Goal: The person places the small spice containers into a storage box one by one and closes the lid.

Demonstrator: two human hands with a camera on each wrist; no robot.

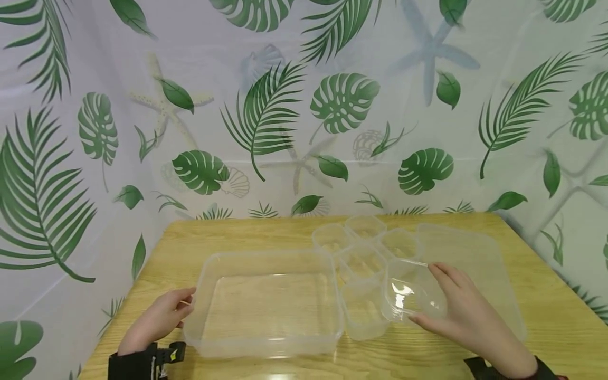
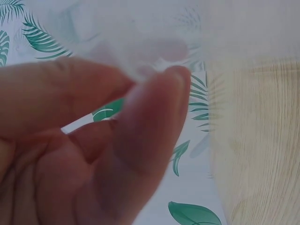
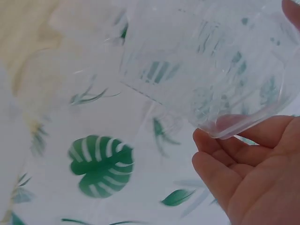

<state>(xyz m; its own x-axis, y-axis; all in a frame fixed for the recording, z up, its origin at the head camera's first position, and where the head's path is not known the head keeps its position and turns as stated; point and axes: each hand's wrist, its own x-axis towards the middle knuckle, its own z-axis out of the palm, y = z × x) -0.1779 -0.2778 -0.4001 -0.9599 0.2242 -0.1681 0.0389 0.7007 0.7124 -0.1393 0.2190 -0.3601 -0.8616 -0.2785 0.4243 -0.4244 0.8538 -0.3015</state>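
the left hand (image 1: 163,314) pinches the left edge of the large bin (image 1: 271,346), which stands on the wooden table (image 1: 190,237); the right hand (image 1: 467,311) grasps the small container (image 1: 404,290) between thumb and fingers, to the right of the bin, beside five similar cups (image 1: 363,316) and near a flat translucent panel (image 1: 482,274).

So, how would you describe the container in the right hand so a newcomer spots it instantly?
On the wood-grain table, find the large rectangular plastic bin. Just right of it cluster small clear plastic containers; the target container alone is gripped by the right hand.
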